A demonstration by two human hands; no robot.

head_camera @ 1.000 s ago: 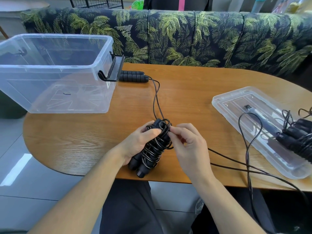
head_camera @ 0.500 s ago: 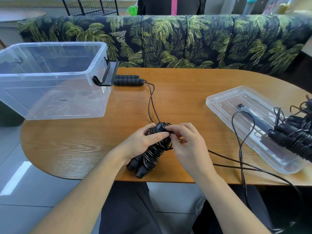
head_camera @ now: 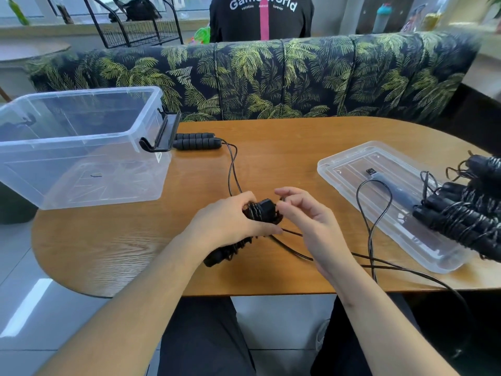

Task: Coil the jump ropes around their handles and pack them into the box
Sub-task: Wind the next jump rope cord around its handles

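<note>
Handles point(head_camera: 261, 211) (cord-wrapped) gripped in our left hand point(head_camera: 230, 223); our right hand point(head_camera: 306, 221) pinches the cord end point(head_camera: 282, 198) beside them. Box point(head_camera: 81, 147) far left.

1. Jump rope bundle point(head_camera: 261, 213) – black handles w/ black cord.
2. Loose handles point(head_camera: 195, 141) by the box – black, ribbed.
3. Box point(head_camera: 81, 147) – clear plastic, black latch point(head_camera: 160, 135).
4. Lid point(head_camera: 385, 202) – clear, see-through.
5. Coiled ropes point(head_camera: 469, 213) on the lid – black.
6. Table point(head_camera: 284, 147) – warm orange-brown wood grain.
7. Sofa point(head_camera: 271, 80) – dark navy/black w/ green & yellow palm-leaf print.
8. Shirt point(head_camera: 261, 19) behind the sofa – black, pink vertical stripe, white lettering.
9. Floor point(head_camera: 32, 308) – pale grey tiles.
</note>
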